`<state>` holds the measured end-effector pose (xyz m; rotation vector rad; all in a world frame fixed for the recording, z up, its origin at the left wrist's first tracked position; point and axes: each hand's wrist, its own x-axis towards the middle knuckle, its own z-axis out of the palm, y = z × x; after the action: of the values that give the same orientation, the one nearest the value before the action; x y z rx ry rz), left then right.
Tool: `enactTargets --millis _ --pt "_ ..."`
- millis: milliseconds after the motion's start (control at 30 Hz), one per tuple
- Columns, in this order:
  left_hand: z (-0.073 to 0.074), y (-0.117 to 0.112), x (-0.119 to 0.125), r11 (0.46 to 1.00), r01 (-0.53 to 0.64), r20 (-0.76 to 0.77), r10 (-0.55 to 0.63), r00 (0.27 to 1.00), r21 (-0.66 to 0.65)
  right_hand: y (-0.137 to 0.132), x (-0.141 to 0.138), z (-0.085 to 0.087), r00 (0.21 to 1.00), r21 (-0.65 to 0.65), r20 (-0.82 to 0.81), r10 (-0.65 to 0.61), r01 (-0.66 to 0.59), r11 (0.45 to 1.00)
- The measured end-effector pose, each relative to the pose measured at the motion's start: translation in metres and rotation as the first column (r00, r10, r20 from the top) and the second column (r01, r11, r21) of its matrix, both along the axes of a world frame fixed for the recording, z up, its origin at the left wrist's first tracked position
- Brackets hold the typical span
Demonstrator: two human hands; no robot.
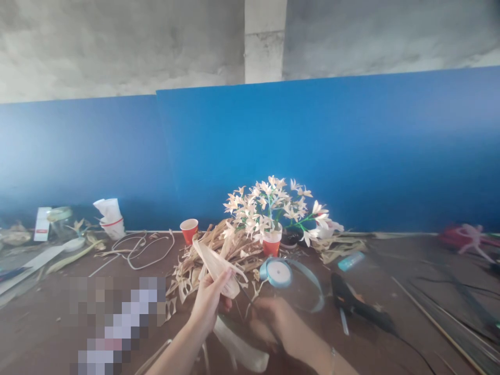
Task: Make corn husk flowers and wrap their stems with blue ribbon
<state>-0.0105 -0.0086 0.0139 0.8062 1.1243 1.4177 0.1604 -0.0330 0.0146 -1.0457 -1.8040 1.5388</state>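
My left hand pinches a pale, dried corn husk between thumb and fingers, its broad pointed end sticking up and to the left. Motion blurs my right hand, which is curled just right of the husk. From it a thin dark tool, seemingly scissors, points toward the husk's lower edge; whether they touch is unclear. Below the hands a loose husk strip lies on the brown table. Behind them spreads a heap of dried husk scraps.
White husk flowers stand in a red paper cup. Another red cup is to their left. A light-blue ribbon spool, a glue gun with its cord and a turquoise packet lie rightward. A white cable coils at left.
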Motion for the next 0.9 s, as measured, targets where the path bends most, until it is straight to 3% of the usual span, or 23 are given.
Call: enactTargets --millis 333,567,733,900 --pt "-0.004 0.007 -0.016 0.986 0.166 -0.082 -0.162 0.983 0.033 0.001 0.008 0.003 1.000 -0.058 0.028 0.002 -0.001 0.998" --pt "0.001 0.006 -0.021 0.981 0.195 -0.177 -0.194 0.965 -0.013 0.001 0.010 0.004 0.997 -0.034 0.075 -0.008 0.011 0.999" --pt "0.009 0.005 -0.023 0.982 0.189 -0.124 -0.188 0.974 -0.009 0.001 0.011 0.008 0.986 0.047 0.163 -0.029 0.022 0.999" --pt "0.011 0.006 -0.024 0.980 0.197 -0.134 -0.190 0.973 0.040 -0.002 0.009 0.021 0.972 0.024 0.230 -0.053 0.049 0.999"
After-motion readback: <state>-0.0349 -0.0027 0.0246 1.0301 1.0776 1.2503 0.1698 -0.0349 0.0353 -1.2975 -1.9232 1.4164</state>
